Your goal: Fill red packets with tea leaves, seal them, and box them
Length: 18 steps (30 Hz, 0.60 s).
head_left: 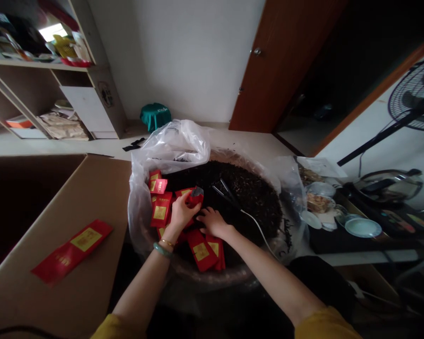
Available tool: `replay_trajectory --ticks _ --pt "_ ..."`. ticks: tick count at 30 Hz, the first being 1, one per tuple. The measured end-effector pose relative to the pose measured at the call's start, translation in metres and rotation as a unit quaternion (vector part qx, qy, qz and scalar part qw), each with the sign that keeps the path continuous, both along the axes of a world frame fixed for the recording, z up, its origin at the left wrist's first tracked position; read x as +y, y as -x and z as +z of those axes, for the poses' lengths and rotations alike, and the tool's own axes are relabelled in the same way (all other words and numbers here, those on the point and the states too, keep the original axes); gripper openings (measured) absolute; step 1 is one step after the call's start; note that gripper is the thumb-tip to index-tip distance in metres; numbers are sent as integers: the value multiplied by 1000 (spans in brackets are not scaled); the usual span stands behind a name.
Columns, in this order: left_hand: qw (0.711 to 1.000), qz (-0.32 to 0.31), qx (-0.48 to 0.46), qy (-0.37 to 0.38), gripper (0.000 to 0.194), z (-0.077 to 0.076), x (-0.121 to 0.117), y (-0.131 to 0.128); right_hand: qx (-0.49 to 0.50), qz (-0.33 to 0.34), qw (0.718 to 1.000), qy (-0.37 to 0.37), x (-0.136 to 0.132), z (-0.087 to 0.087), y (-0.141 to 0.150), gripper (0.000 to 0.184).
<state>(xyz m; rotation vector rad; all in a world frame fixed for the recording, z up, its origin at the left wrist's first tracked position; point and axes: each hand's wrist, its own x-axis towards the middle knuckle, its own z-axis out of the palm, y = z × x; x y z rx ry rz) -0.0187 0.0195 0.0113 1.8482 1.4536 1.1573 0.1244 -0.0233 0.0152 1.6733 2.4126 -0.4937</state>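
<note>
My left hand (183, 212) is closed on a red foil packet (197, 198), its silvery open mouth facing up and right. Just right of it, my right hand (214, 222) has its fingers bent together around dark loose leaves, which look like tea. More of the dark leaves (257, 188) fill a wide round tub lined with a clear plastic bag (176, 141). Several red packets with gold labels (160, 210) lie along the tub's left side, and others (202, 252) below my hands. A straightener-like clamp (229, 194) with a white cord rests on the leaves, its jaws apart.
At left stands a large cardboard box (102, 188) with one red packet (72, 252) lying on its flap. A low table at right bears a glass-lidded pan (390, 183), dishes (363, 227) and a food container (318, 202). Behind are a teal covered bin (155, 117), shelves and a fan (415, 94).
</note>
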Motion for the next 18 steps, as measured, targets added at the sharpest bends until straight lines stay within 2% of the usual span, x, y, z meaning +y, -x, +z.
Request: replay_trajectory --ticks 3,6,11,18 --pt "1000 -5 -3 8 50 0 0 0 -5 -25 1000 17 -10 10 -9 51" --pt "1000 -6 -6 12 52 -1 0 0 -24 -76 996 34 -16 14 -1 62" --pt "1000 -12 -15 4 50 -2 0 0 -10 -56 998 -19 -16 12 16 40" --pt "1000 -20 -24 5 50 -1 0 -1 86 -122 987 -52 0 19 -20 36"
